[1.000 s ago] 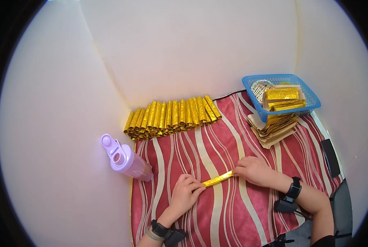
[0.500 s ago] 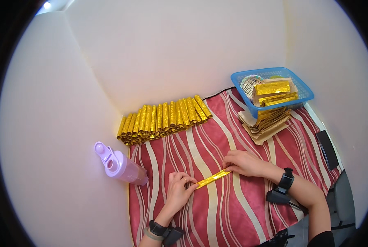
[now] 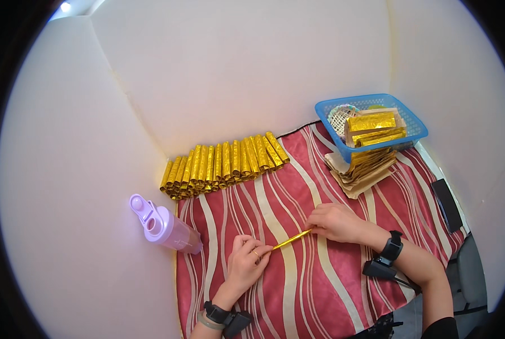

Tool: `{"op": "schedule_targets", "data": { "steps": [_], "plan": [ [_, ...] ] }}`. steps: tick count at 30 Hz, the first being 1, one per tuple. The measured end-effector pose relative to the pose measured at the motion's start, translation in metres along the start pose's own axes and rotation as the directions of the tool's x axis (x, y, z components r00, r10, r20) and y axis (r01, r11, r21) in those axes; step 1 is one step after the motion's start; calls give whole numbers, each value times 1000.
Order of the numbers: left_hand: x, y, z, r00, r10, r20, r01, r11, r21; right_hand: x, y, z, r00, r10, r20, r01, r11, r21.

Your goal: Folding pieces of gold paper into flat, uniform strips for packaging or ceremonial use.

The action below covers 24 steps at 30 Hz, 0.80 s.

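Observation:
A narrow strip of gold foil paper (image 3: pixel 291 240), now very thin, stretches between my two hands just above or on the striped red cloth. My left hand (image 3: pixel 249 261), a ring on one finger, pinches its near left end. The far right end is pinched by the fingers of my right hand (image 3: pixel 337 222). Both ends of the paper are hidden under the fingertips. Behind, along the wall, lies a stacked row of rolled gold paper tubes (image 3: pixel 225 164). More flat gold and brown paper sheets (image 3: pixel 362 172) lie in a pile at the right.
A blue plastic basket (image 3: pixel 416 125) at the back right holds gold paper and a small woven basket (image 3: pixel 342 120). A lilac drinking bottle (image 3: pixel 170 229) stands at the left edge. A dark phone (image 3: pixel 446 205) lies on the right edge of the striped cloth (image 3: pixel 334 282). White walls border the table.
The gold paper strip between my hands looks narrower than before, rolled or turned edge-on. My fingers have shifted slightly, and both hands still pinch its ends.

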<state>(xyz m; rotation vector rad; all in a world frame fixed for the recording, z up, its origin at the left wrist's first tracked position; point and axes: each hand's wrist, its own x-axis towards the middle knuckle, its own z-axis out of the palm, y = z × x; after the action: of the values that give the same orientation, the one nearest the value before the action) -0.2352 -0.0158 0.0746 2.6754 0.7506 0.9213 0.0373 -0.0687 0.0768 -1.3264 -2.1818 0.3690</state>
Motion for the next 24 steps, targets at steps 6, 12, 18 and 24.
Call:
{"op": "schedule_targets", "data": {
  "steps": [6, 12, 18, 24],
  "plan": [
    [-3, 8, 2, 989, 71, 133, -75, 997, 23, -1, 15, 8, 988, -154, -21, 152, 986, -69],
    [5, 0, 4, 968, 36, 246, -5, 992, -127, -5, 11, 4, 985, -161, 63, 169, 974, -149],
    [15, -9, 11, 933, 104, 343, -68, 991, -117, -4, 6, 2, 900, -423, 101, 428, 820, -379],
    [17, -12, 18, 923, 208, 324, -153, 970, -187, -5, 11, 7, 883, -460, 96, 458, 797, -395]
  ]
}}
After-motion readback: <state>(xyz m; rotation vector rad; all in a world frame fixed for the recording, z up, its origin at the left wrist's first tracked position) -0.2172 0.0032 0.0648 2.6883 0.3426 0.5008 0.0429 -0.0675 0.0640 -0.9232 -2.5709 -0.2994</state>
